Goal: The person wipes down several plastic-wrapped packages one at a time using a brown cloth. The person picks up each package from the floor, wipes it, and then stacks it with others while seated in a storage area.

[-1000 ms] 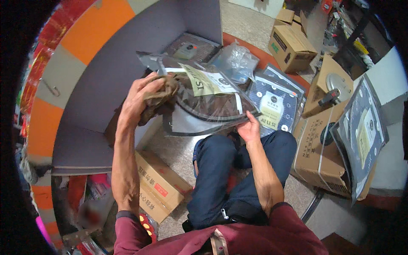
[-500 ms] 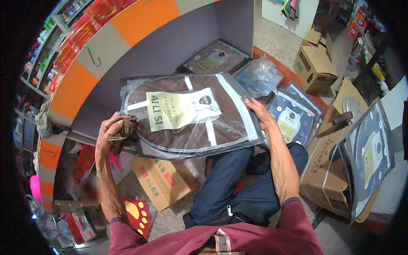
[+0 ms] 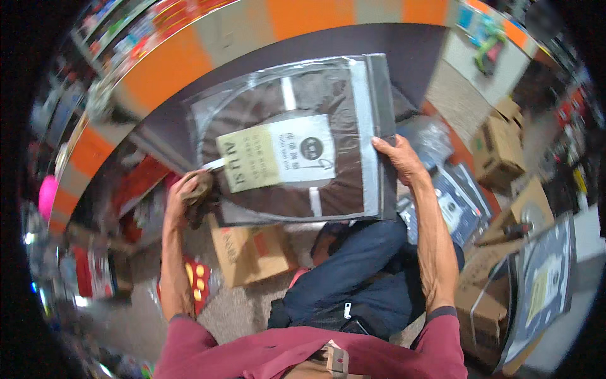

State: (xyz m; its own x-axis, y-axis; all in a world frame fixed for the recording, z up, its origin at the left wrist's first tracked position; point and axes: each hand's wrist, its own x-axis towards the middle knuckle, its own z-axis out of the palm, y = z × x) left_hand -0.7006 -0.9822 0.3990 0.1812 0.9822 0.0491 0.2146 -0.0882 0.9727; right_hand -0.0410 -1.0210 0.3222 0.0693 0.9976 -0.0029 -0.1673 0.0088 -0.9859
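Both my hands hold up a flat, clear plastic package point(image 3: 265, 205) with a dark edge strip at its right. Inside it lies a brown, rounded fabric piece with white bands and a pale paper label point(image 3: 274, 155). My right hand point(image 3: 402, 158) grips the package's right edge, thumb on the front and fingers behind. My left hand point(image 3: 181, 192) is closed on a crumpled brown rag point(image 3: 198, 191) at the package's lower left corner. Whether its fingers also pinch the plastic is hidden.
Similar grey packages point(image 3: 449, 202) lie at the right, by a crumpled clear bag point(image 3: 432, 140). Another package point(image 3: 544, 284) leans on an opened carton point(image 3: 483, 309). A smaller carton point(image 3: 252, 252) sits below my hands. An orange-and-grey curved counter point(image 3: 303, 22) stands ahead.
The package has been raised and tilted more upright, its top edge now higher. Both hands have shifted slightly to the right in view, still holding on. The view has swung too.
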